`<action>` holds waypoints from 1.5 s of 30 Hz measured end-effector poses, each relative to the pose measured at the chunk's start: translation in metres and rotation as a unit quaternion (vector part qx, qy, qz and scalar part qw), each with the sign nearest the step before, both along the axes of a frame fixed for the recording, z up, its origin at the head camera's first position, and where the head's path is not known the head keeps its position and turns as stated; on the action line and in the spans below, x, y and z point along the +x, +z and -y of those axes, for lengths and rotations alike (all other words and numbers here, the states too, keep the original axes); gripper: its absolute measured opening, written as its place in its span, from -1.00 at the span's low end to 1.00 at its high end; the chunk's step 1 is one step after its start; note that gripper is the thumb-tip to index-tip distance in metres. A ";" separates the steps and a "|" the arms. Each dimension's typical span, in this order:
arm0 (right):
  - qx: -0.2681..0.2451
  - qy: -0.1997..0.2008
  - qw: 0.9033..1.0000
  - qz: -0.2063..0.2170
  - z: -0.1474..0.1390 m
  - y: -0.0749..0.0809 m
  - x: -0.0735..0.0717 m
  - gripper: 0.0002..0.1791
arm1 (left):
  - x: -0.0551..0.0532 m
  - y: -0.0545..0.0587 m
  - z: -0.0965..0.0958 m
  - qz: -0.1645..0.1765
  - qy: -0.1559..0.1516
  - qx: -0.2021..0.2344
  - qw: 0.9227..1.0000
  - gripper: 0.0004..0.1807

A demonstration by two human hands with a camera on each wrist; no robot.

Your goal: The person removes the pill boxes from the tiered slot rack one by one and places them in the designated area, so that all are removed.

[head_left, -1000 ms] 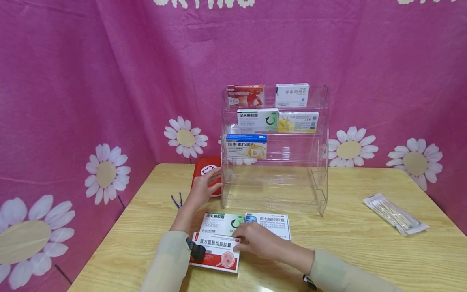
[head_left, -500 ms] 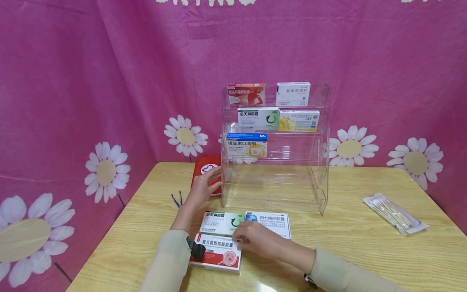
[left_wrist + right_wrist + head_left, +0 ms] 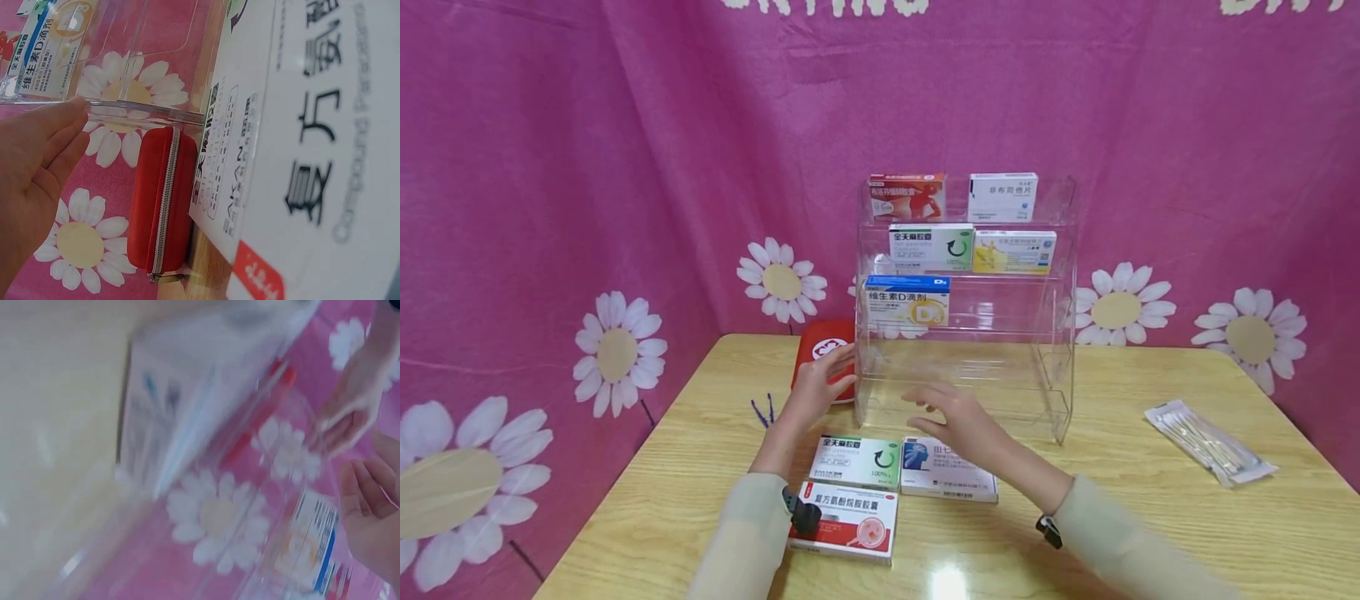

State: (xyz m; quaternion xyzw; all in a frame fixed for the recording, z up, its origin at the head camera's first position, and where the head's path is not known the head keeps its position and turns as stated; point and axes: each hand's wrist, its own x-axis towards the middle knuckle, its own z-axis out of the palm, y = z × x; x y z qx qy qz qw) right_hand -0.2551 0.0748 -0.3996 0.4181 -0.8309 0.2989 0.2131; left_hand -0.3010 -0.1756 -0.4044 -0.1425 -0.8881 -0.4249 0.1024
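Head view: the left hand has its fingers extended, its fingertips against the left side of the clear display rack; it grips nothing. The right hand is in front of the rack's lower tiers, fingers loosely bent, thumb apart from them, with nothing held. The right wrist view is blurred, so I cannot tell whether its fingertips touch the rack.

Beneath the right hand and forearm, partly covered by them, a blue-and-white box lies on the wooden table. Just to its left lies a green-and-white box, and nearer the person a red-and-white box, partly behind the left wrist's black camera.

On the rack, the top tier bears a red box at left and a white box at right. The second tier holds another green-and-white box beside a yellow-and-white box. A blue-topped vitamin D box stands at the left of the third.

A red zipped case sits by the rack's left side, behind the left hand, with blue tweezers nearer the person. Well to the right lies a packet of cotton swabs. A pink curtain with white daisies hangs behind.
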 end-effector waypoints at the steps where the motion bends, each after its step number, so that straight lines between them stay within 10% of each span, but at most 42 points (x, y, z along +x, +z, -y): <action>1: -0.006 -0.007 1.000 -0.004 -0.002 0.003 -0.005 -0.66 | 0.000 0.000 0.000 0.000 0.000 0.000 1.000 -0.39; 25: -0.072 -0.155 0.982 -0.082 -0.025 0.053 -0.099 -0.54 | 0.007 -0.007 -0.002 -0.004 0.009 0.004 1.000 -0.39; 45: -0.085 -0.133 0.985 -0.075 -0.027 0.058 -0.112 -0.69 | 0.004 -0.002 -0.001 -0.019 0.004 0.003 1.000 -0.41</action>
